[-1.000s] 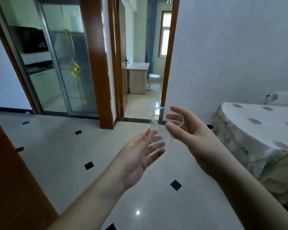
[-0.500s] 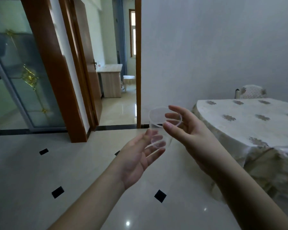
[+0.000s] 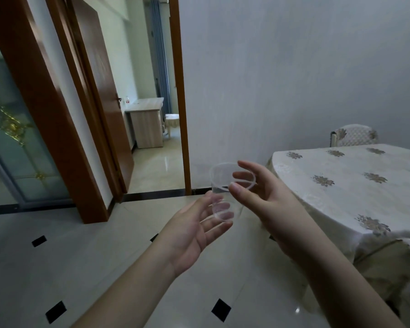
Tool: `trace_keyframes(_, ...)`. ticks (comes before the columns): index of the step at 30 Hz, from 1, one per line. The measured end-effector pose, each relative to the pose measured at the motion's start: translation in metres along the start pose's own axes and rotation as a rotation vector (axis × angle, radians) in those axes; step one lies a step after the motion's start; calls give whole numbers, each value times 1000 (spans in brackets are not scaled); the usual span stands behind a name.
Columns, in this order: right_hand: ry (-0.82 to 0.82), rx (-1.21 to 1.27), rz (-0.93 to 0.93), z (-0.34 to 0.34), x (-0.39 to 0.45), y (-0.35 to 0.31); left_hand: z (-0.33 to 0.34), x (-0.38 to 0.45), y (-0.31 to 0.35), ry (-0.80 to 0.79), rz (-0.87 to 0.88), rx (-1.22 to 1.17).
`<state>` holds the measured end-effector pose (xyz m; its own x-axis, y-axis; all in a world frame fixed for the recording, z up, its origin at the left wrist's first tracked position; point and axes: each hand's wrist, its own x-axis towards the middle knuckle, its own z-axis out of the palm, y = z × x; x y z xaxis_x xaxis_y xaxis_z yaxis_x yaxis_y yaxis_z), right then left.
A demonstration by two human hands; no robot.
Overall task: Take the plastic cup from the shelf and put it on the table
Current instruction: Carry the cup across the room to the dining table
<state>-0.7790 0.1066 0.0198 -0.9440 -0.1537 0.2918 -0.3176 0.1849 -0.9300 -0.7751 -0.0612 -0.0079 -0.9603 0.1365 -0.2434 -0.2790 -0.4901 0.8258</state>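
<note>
A clear plastic cup (image 3: 220,185) hangs in mid-air in front of me, upright and slightly tilted. My right hand (image 3: 263,197) grips it near the rim with thumb and fingers. My left hand (image 3: 194,228) cups under its base, fingertips touching the bottom. The table (image 3: 355,185), covered by a cream cloth with a leaf pattern, stands to the right of the cup. The shelf is out of view.
A chair (image 3: 354,135) with a matching cover stands behind the table against the grey wall. An open wooden door (image 3: 100,95) leads to a room with a desk (image 3: 147,124). A glass sliding door (image 3: 12,143) is at the left. The tiled floor (image 3: 81,256) stretches below my arms.
My view has swung to the right, so the table now fills more of the right side and looks closer. Both hands hold the cup in the same way as before.
</note>
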Motion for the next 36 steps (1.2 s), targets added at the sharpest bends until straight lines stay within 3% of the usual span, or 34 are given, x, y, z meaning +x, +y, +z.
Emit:
trace_keyframes(13, -39, -48, 25, 50, 176, 47, -53, 160, 79, 3, -46, 38)
trace_keyframes(20, 38, -32, 16, 61, 265, 68, -69, 251, 128, -59, -86, 73)
trace_keyframes(28, 87, -1, 50, 35, 349, 111, -60, 355, 132, -84, -140, -7)
trace_keyframes(36, 147, 109, 62, -33, 445, 158, -2, 480, 133, -126, -151, 12)
